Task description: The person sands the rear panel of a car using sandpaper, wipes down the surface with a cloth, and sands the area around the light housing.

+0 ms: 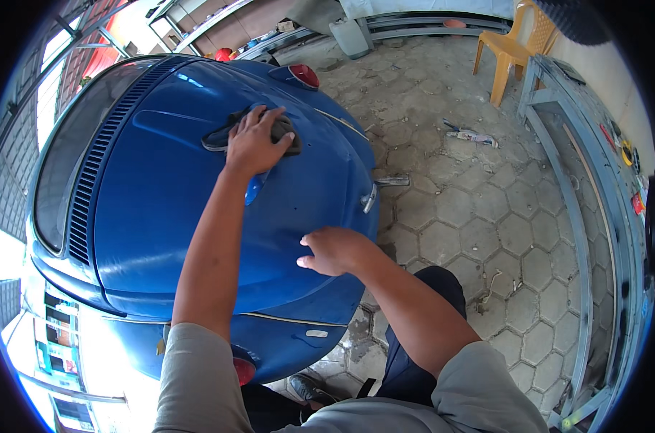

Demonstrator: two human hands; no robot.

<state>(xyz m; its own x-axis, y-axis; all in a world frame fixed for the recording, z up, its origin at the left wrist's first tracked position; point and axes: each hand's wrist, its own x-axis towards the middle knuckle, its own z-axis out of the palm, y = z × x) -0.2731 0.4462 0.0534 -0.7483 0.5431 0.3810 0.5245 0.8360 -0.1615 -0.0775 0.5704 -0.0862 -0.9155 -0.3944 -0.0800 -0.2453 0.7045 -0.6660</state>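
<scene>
A blue car point(160, 216) with rounded body panels lies before me, its slatted vent point(97, 146) and window at the left. My left hand point(260, 138) is spread flat on a dark cloth point(216, 140), pressing it against the upper part of the blue lid. Closer to me, my right hand point(330, 251) hovers over or rests on the lid's lower edge, fingers partly curled and holding nothing visible; whether it touches the paint I cannot tell. A metal handle point(369, 198) sticks out at the lid's right edge.
Hexagonal paving point(457, 205) lies right of the car, with a small crumpled item point(473, 135) on it. A yellow plastic chair point(509, 51) and a white jerrycan point(350, 39) stand further back. A grey metal frame point(571, 178) runs along the right. Red tail lights point(304, 76) protrude from the car.
</scene>
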